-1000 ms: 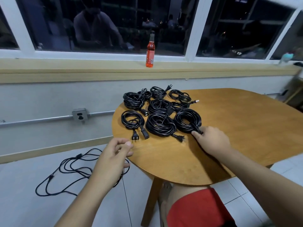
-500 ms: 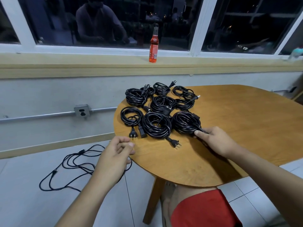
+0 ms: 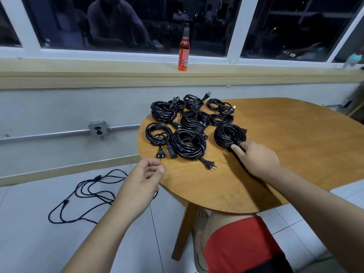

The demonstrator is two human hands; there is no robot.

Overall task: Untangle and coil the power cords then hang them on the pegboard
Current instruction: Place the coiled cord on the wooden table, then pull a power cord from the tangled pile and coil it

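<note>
Black coiled power cords (image 3: pixel 189 123) lie bunched on the rounded end of a wooden table (image 3: pixel 285 144), about eight bundles packed close, several touching. The right hand (image 3: pixel 256 160) rests on the tabletop at the 5 o'clock edge of the rightmost coil (image 3: pixel 229 135), its fingers closed around a dark strand of that coil, index finger stretched along the cord. The left hand (image 3: pixel 141 182) hovers just off the table's edge, at 7 o'clock from the cluster, fingers curled loosely inward with thumb and forefinger near each other but holding nothing that can be made out.

The large front coil (image 3: pixel 188 143) sits between the two hands' reach, and its plug (image 3: pixel 209 164) trails out at 5 o'clock, prongs pointing away from the bundle. At 9 o'clock from it lies a smaller coil (image 3: pixel 157 133) whose two ends (a pronged plug (image 3: pixel 160 155) and a blocky connector (image 3: pixel 171 153)) point toward the person, just beyond the left fingertips.

On the tiled floor (image 3: pixel 29 223), at 8 o'clock from the table, a loose cord (image 3: pixel 86 194) sprawls in uncoiled loops. A wall outlet (image 3: pixel 97 128) sits on a conduit at 9 o'clock from the coils. An orange bottle (image 3: pixel 183 52) stands upright on the window ledge (image 3: pixel 98 74) at 12 o'clock. Red shorts (image 3: pixel 240 247) show under the table's near edge.
</note>
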